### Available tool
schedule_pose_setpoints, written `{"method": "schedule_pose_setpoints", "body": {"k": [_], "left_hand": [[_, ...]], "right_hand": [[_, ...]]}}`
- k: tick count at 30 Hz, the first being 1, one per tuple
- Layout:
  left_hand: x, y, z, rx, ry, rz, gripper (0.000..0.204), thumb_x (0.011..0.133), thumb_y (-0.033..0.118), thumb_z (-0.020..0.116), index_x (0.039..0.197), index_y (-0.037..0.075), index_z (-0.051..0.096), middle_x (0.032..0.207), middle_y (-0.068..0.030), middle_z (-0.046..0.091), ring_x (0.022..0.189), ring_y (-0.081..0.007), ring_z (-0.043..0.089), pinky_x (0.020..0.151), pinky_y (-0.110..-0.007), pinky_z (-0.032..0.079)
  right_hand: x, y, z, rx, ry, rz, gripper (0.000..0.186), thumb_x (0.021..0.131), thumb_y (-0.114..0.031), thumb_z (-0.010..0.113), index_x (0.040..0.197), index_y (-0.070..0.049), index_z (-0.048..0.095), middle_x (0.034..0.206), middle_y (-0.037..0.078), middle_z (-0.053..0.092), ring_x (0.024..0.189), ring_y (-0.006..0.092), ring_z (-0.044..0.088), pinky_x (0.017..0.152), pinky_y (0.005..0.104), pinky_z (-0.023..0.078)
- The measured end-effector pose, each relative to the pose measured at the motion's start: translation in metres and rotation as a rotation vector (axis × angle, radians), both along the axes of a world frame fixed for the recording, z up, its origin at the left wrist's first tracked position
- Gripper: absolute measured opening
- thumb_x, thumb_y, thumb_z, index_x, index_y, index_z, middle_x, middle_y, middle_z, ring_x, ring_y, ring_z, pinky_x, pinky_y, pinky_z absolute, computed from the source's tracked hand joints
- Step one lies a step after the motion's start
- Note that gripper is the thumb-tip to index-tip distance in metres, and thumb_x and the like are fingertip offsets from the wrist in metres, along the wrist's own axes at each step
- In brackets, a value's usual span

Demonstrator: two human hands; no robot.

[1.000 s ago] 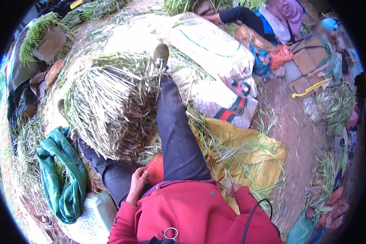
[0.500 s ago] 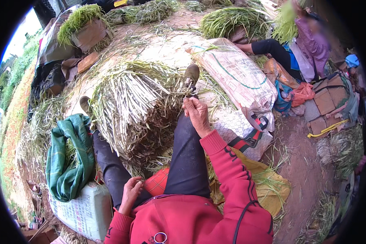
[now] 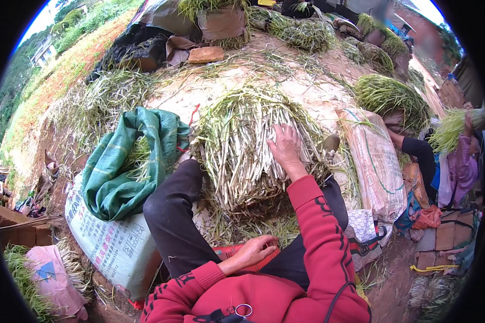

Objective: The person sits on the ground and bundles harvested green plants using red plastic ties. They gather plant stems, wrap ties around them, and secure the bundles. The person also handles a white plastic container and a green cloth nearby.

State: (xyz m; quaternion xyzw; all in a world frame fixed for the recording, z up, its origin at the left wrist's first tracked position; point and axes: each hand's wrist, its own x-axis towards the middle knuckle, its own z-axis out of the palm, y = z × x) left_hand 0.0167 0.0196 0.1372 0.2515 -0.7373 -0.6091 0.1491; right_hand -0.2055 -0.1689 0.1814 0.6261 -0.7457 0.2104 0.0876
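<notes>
A big heap of long stalks [image 3: 248, 161], white at the near ends and green at the far ends, lies between my knees. My right hand [image 3: 286, 149] rests on top of its right half, fingers apart on the white stems. I see nothing held in it. Low over my lap is my left hand [image 3: 255, 252], empty, its fingers loosely stretched toward the right. Beneath it a red patterned piece [image 3: 229, 251] shows partly between my thighs.
Left of my knee, a green cloth sack [image 3: 105, 185] lies rolled open on a full white sack [image 3: 113, 253]. A long woven sack [image 3: 369, 161] lies at the right, with another person's sleeve [image 3: 461, 169] beyond. An orange brick [image 3: 206, 54] lies farther off.
My right hand has gone from above my right knee onto the stalks. My left hand has moved rightward across my lap. The view has turned left and my left knee is now raised.
</notes>
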Motion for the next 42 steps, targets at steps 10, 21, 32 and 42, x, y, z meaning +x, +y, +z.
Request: {"method": "schedule_pose_setpoints", "body": {"k": [10,21,32,42], "left_hand": [[-0.093,-0.26,0.038,-0.174,0.373,0.847,0.041,0.085,0.015,0.058,0.122,-0.001,0.048,0.118,-0.0168,0.053,0.108,-0.0258,0.053,0.09,-0.035,0.043],[-0.117,-0.255,0.056,0.412,0.579,0.716,0.055,0.092,0.02,0.048,0.135,-0.007,0.028,0.123,-0.0186,0.048,0.11,-0.0202,0.049,0.094,-0.03,0.039],[-0.1,-0.24,0.078,0.527,0.698,0.802,0.058,0.08,-0.005,0.059,0.132,0.001,0.034,0.102,-0.0076,0.054,0.089,-0.0128,0.055,0.077,-0.023,0.048],[-0.055,-0.232,0.053,0.428,1.048,1.049,0.06,0.081,-0.004,0.06,0.134,0.007,0.034,0.106,-0.0054,0.049,0.09,-0.0086,0.049,0.079,-0.021,0.043]], "right_hand": [[-0.005,-0.02,-0.006,0.147,-0.172,-0.069,0.082,0.074,-0.044,0.069,0.134,0.001,0.034,0.104,0.024,0.054,0.098,0.0365,0.054,0.084,0.0437,0.044],[0.015,-0.012,0.032,-0.128,-1.335,0.331,0.077,0.078,-0.007,0.069,0.139,0.005,0.024,0.133,0.013,0.043,0.117,0.0178,0.045,0.099,0.0292,0.037],[-0.036,0.036,0.043,-0.28,-1.254,0.129,0.063,0.083,-0.003,0.061,0.138,0.001,0.03,0.119,0.01,0.054,0.097,0.0137,0.057,0.085,0.0273,0.047],[-0.001,0.062,0.101,-0.679,-1.22,0.035,0.03,0.092,-0.013,0.052,0.12,-0.003,0.05,0.096,0.004,0.06,0.075,0.0082,0.055,0.07,0.0234,0.047]]}}
